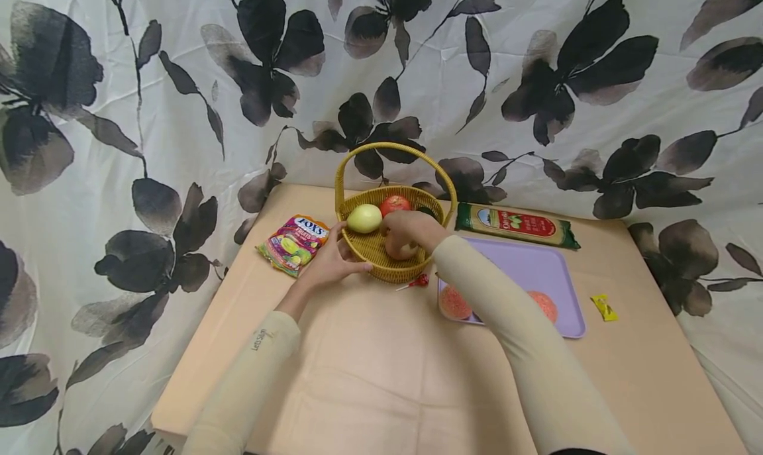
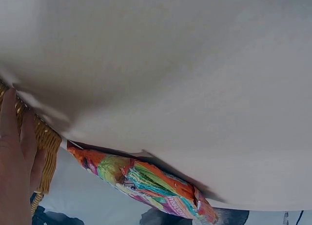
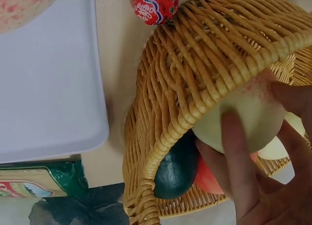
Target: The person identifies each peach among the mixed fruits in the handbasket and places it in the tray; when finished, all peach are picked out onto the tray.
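A yellow wicker basket (image 1: 390, 276) with a tall handle stands at the table's back middle. My right hand (image 1: 414, 228) reaches into it and holds a pale, pink-speckled peach (image 3: 248, 115) between thumb and fingers. Beside the peach lie a pale yellow-green round fruit (image 1: 364, 218), a red fruit (image 1: 395, 204) and a dark green one (image 3: 176, 169), partly hidden. My left hand (image 1: 334, 259) rests against the basket's left side, its fingers (image 2: 28, 137) fairly straight along the outer wicker. The thumb lies near the front of the basket.
Left of the basket lies a Fox's candy bag (image 1: 295, 244). A red-wrapped lollipop (image 1: 417, 281) lies in front. To the right is a lilac tray (image 1: 560, 276) with pink speckled round things (image 1: 544, 306), partly behind my sleeve. Beyond are a pasta packet (image 1: 515, 224) and a yellow wrapped candy (image 1: 605, 307).
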A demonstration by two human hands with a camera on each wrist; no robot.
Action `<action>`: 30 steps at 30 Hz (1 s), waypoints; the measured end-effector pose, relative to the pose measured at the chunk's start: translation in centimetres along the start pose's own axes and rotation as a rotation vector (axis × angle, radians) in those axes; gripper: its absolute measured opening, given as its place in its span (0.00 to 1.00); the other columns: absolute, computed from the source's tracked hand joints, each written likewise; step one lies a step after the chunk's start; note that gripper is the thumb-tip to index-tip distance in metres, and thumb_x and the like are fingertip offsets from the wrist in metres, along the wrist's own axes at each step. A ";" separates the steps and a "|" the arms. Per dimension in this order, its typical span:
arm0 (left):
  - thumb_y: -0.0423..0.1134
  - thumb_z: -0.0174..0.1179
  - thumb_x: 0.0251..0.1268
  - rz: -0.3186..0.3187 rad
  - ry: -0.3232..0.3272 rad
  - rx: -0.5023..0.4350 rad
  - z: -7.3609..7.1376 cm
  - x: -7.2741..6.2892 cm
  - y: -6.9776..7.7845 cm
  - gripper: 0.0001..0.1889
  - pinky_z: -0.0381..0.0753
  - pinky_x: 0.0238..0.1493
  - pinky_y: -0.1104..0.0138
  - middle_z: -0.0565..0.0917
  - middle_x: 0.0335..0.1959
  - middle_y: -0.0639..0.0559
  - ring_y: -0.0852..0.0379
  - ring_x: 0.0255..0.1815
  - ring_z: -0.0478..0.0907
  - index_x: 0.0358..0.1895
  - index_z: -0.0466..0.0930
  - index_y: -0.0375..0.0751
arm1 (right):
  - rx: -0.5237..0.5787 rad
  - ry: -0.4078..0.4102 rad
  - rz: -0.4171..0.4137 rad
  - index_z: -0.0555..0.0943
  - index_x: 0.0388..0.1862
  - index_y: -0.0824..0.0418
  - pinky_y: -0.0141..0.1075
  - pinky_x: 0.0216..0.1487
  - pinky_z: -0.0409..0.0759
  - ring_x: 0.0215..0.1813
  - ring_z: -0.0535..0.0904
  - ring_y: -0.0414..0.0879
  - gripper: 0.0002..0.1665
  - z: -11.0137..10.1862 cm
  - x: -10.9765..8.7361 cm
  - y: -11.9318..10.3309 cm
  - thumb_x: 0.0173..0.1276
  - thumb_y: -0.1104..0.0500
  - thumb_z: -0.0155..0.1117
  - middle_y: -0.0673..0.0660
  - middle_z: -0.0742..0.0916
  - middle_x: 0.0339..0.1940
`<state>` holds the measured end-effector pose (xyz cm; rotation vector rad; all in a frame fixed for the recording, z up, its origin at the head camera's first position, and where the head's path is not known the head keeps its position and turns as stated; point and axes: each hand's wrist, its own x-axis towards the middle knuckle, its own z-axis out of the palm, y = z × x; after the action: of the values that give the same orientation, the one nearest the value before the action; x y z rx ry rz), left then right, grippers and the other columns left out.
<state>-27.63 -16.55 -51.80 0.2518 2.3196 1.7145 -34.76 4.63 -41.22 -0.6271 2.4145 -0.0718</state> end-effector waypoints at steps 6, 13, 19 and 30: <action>0.41 0.79 0.57 -0.026 -0.035 -0.045 -0.2 -0.2 0.8 0.66 0.64 0.80 0.46 0.57 0.83 0.31 0.36 0.82 0.62 0.84 0.31 0.47 | 0.014 -0.027 -0.002 0.75 0.75 0.55 0.36 0.40 0.81 0.52 0.79 0.50 0.34 -0.4 -0.1 0.0 0.69 0.60 0.62 0.56 0.81 0.63; 0.40 0.79 0.58 -0.033 -0.038 -0.048 -0.4 -0.5 1.7 0.66 0.63 0.81 0.46 0.58 0.82 0.29 0.36 0.81 0.63 0.84 0.30 0.44 | -0.077 0.088 -0.005 0.81 0.69 0.57 0.41 0.59 0.81 0.55 0.76 0.49 0.29 -0.6 0.2 -0.3 0.68 0.62 0.66 0.56 0.84 0.64; 0.41 0.79 0.58 -0.018 -0.037 -0.035 -0.5 0.0 0.3 0.66 0.63 0.81 0.47 0.56 0.83 0.32 0.37 0.82 0.61 0.85 0.29 0.47 | -0.152 0.173 -0.017 0.85 0.56 0.56 0.42 0.50 0.80 0.48 0.77 0.50 0.16 0.4 -0.3 -1.1 0.72 0.63 0.61 0.56 0.83 0.50; 0.43 0.80 0.57 0.001 -0.017 -0.027 -0.1 -0.4 0.5 0.66 0.67 0.79 0.50 0.59 0.82 0.32 0.39 0.81 0.64 0.84 0.32 0.45 | -0.312 0.306 -0.048 0.79 0.68 0.55 0.50 0.54 0.87 0.50 0.83 0.53 0.22 2.2 -0.1 -1.4 0.77 0.64 0.57 0.63 0.83 0.58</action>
<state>-27.30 -16.57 -51.31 0.2614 2.2829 1.7361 -32.81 3.64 -42.67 -0.8684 2.7325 0.2075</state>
